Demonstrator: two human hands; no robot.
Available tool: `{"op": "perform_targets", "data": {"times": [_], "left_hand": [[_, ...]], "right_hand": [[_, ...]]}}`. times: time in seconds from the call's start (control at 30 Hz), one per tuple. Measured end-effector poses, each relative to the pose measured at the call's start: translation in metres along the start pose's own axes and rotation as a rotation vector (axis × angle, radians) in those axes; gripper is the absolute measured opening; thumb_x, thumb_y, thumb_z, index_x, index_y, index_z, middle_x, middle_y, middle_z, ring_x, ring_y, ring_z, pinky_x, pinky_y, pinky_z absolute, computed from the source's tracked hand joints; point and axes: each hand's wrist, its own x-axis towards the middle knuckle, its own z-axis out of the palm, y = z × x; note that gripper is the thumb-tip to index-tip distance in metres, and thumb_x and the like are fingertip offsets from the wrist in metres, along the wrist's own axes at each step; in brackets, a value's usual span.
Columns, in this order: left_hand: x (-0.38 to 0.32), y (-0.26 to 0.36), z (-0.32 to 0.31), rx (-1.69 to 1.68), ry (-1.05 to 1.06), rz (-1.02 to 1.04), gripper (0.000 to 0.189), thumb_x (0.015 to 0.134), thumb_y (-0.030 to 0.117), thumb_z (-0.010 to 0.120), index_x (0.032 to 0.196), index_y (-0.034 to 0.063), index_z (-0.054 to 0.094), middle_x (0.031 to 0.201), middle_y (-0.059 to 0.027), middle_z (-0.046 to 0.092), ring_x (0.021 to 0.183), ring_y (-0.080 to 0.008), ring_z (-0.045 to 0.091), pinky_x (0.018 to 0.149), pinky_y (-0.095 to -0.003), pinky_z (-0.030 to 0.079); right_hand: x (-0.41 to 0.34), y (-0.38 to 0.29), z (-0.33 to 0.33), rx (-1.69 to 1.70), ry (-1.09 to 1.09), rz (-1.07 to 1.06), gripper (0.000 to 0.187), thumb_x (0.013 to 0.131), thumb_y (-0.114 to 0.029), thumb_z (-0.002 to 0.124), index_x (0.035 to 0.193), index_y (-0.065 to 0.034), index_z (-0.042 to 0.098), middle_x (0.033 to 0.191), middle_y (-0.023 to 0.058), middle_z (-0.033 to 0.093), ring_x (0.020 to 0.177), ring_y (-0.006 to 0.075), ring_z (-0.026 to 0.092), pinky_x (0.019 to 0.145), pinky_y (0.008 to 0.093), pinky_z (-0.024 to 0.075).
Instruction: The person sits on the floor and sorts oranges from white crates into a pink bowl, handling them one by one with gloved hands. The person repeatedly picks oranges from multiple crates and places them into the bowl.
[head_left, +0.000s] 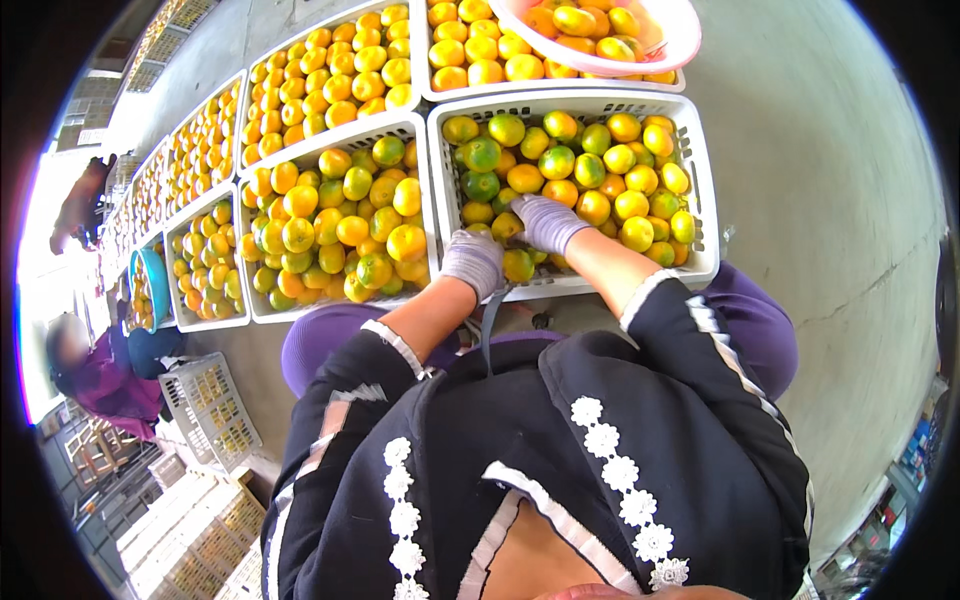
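A white plastic crate (709, 225) of green and orange mandarins (557, 162) stands in front of me. My right hand (549, 223), in a striped knit glove, reaches down among the fruit at the crate's near left. Its fingertips are next to an orange-green mandarin (507, 226). Gloved the same way, my left hand (474, 261) is at the near left corner, its fingers by the fruit below that mandarin. Both sets of fingertips are partly hidden, so I cannot tell whether either grips a fruit. A grey strap (491, 330) hangs just below my left hand.
A second crate (431, 202) of mixed mandarins adjoins on the left. Behind stand crates of neatly rowed orange mandarins (337, 88). A pink basin (600, 69) of fruit rests on one. At far left are a blue basin (159, 289), a person (105, 367) and a grey crate (210, 409).
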Motion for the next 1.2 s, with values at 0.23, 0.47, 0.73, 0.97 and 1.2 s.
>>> {"op": "perform_targets", "data": {"times": [0.23,0.47,0.73,0.97,1.2], "left_hand": [[0.031,0.009,0.032,-0.109,0.189,0.208,0.086,0.097,0.064,0.052,0.165,0.0181,0.027,0.175,-0.0130,0.015,0.161,-0.0307,0.011,0.127,-0.0540,0.011],[0.040,0.009,0.040,-0.227,0.190,0.174,0.092,0.089,0.061,0.064,0.163,0.0161,0.032,0.174,-0.0134,0.017,0.162,-0.0309,0.010,0.129,-0.0509,0.009],[0.056,-0.002,0.065,-0.622,0.285,0.190,0.085,0.087,0.052,0.071,0.157,0.0133,0.041,0.171,-0.0133,0.024,0.161,-0.0323,0.014,0.128,-0.0534,0.013],[0.053,0.035,0.040,-0.276,0.186,-0.029,0.106,0.089,0.069,0.059,0.167,0.0108,0.017,0.174,-0.0131,0.013,0.161,-0.0334,0.006,0.127,-0.0565,0.009],[0.049,0.030,0.037,-0.269,0.194,0.014,0.108,0.090,0.070,0.058,0.168,0.0096,0.013,0.175,-0.0165,0.008,0.161,-0.0373,0.006,0.128,-0.0542,0.006]], "right_hand": [[-0.090,0.031,-0.035,-0.435,-0.122,-0.034,0.046,0.080,-0.033,0.077,0.119,-0.0090,0.071,0.118,0.0167,0.070,0.113,0.0327,0.067,0.094,0.0452,0.0552],[-0.088,0.035,0.000,0.106,0.004,0.065,0.052,0.089,-0.040,0.072,0.125,-0.0025,0.067,0.122,0.0227,0.069,0.116,0.0405,0.064,0.102,0.0477,0.0507],[-0.071,0.019,0.027,0.078,-0.007,0.065,0.049,0.089,-0.036,0.076,0.122,0.0002,0.064,0.128,0.0273,0.064,0.124,0.0405,0.060,0.105,0.0467,0.0492],[-0.045,0.041,0.058,-0.023,0.065,0.028,0.047,0.085,-0.024,0.075,0.120,0.0039,0.064,0.119,0.0268,0.069,0.119,0.0399,0.064,0.104,0.0470,0.0504],[-0.034,0.071,-0.057,-0.449,0.330,0.165,0.056,0.084,-0.024,0.075,0.137,-0.0108,0.060,0.126,0.0119,0.068,0.116,0.0291,0.064,0.090,0.0426,0.0557]]}}
